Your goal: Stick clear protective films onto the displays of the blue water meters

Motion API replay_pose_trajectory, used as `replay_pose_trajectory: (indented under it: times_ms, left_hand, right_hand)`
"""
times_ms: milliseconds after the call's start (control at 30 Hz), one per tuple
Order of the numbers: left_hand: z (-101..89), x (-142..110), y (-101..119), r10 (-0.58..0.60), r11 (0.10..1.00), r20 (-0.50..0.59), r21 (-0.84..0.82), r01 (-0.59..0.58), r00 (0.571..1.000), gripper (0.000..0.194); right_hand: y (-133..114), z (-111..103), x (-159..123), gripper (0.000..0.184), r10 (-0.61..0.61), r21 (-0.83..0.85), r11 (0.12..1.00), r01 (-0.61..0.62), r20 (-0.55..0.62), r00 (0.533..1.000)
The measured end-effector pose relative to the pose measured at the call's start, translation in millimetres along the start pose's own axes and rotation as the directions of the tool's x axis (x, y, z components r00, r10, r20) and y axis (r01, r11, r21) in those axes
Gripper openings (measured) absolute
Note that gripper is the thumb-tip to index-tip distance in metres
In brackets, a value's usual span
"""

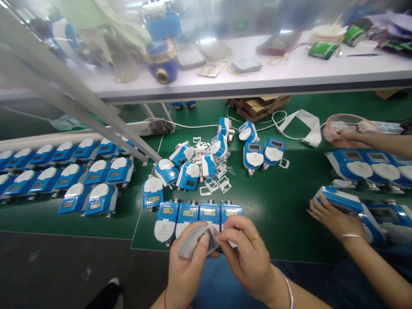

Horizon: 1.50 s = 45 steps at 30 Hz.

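My left hand (189, 266) grips a stack of thin, pale rectangular labels (190, 245), with the thumb pressed on top. At the right-hand edge of that stack, the thumb and fingers of my right hand (246, 253) pinch the corner of a label. Just beyond both hands stand several blue-and-white water meters in a row, among them one (167, 219) at the left end with its small display showing. My hands partly cover the nearer meters. Farther back, white cut-out frames (210, 186) lie scattered among more meters (188, 175) in a loose heap.
Rows of meters (69, 176) stand on the green tabletop at left. A co-worker's hand (341, 219) rests on a meter at right; another hand reaches into a pinkish bowl (328, 133). A white shelf (225, 81) spans the back, with flattened cardboard (257, 107) beneath it.
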<state>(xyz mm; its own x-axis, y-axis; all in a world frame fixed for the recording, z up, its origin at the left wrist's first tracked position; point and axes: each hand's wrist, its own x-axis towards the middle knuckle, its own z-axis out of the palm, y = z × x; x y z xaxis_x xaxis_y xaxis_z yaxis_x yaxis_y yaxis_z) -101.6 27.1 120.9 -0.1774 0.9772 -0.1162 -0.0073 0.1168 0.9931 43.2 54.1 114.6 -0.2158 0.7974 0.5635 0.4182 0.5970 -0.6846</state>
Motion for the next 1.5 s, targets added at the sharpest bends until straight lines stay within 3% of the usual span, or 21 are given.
replay_pose_trajectory:
  times_ms: [133,367,433,533,633,700,800,867,933,1000,1067,1167,1267,1333,1400,1467,1500]
  left_hand:
    - [-1.6,2.2,-2.0,0.042,0.997,0.018,0.063,-0.043,0.999,0.013]
    - [-1.5,7.6,7.5,0.200,0.959,0.048,0.194,-0.206,0.979,0.017]
    - [-1.9,8.9,7.6,0.200,0.958,0.058,0.196,-0.208,0.978,0.016]
    - [-2.8,7.8,-0.2,0.024,0.999,0.063,0.029,-0.026,0.998,0.011]
    - [-0.9,3.7,-14.2,-0.167,0.940,0.113,-0.282,0.193,0.979,0.023]
    - [2.5,2.1,-21.5,-0.221,0.859,0.105,-0.451,0.245,0.970,0.038]
    - [7.3,6.2,-24.1,-0.359,0.759,-0.034,-0.593,0.270,0.933,0.050]
    - [7.6,14.2,-22.4,-0.437,0.728,-0.096,-0.622,0.289,0.894,0.054]
    - [4.4,25.4,-22.8,-0.453,0.733,-0.124,-0.616,0.289,0.883,0.058]
    - [-1.8,37.2,-28.4,-0.383,0.803,-0.208,-0.557,0.213,0.900,0.058]
    - [-9.8,46.8,-39.1,-0.256,0.884,-0.308,-0.458,0.093,0.916,0.055]
    - [-22.2,53.0,-57.8,-0.088,0.947,-0.328,-0.319,-0.023,0.941,0.053]
    - [-33.6,51.7,-69.7,0.030,0.981,-0.268,-0.178,-0.080,0.963,0.053]
    - [-38.7,51.1,-71.7,0.165,0.985,-0.202,-0.009,-0.170,0.965,0.055]
    - [-39.4,52.4,-70.2,0.410,0.882,-0.039,0.272,-0.385,0.911,0.055]
    - [-35.6,54.8,-67.4,0.603,0.617,0.214,0.486,-0.619,0.768,0.049]
    - [-32.7,55.7,-66.3,0.640,0.491,0.316,0.532,-0.689,0.700,0.046]
  right_hand:
    - [2.2,-0.5,3.8,0.010,0.079,0.037,0.996,-0.079,0.002,0.997]
    - [7.2,-1.5,13.6,0.010,0.024,0.076,0.997,-0.031,0.102,0.994]
    - [8.4,-0.4,13.7,0.011,-0.009,0.054,0.999,0.002,0.121,0.993]
    - [10.9,0.6,14.5,0.014,-0.116,-0.016,0.993,0.119,0.132,0.985]
    - [13.0,1.5,17.1,0.015,-0.231,-0.117,0.962,0.246,0.125,0.965]
    - [12.1,3.2,18.3,0.015,-0.276,-0.182,0.938,0.295,0.121,0.953]
    - [4.8,7.4,14.9,0.015,-0.274,-0.183,0.935,0.304,0.172,0.946]
    - [-2.3,9.9,7.9,0.016,-0.242,-0.083,0.961,0.265,0.219,0.945]
    - [-5.1,11.8,-1.0,0.019,-0.203,0.086,0.979,0.187,0.264,0.943]
    - [4.2,15.7,-7.2,0.018,-0.109,0.230,0.972,0.056,0.227,0.968]
    - [29.8,25.2,-5.9,0.015,0.060,0.270,0.959,-0.086,0.104,0.993]
    - [84.9,48.9,10.6,0.010,0.304,0.197,0.937,-0.288,-0.054,0.951]
    - [115.5,65.1,23.7,0.015,0.421,0.162,0.895,-0.415,-0.006,0.907]
    - [106.2,63.3,19.2,0.019,0.475,0.164,0.862,-0.480,0.073,0.877]
    - [79.4,54.6,6.2,0.017,0.547,0.232,0.775,-0.588,0.221,0.808]
    - [50.0,45.2,-8.4,0.022,0.639,0.322,0.586,-0.744,0.381,0.668]
    - [38.7,41.6,-14.9,0.024,0.677,0.337,0.504,-0.795,0.417,0.606]
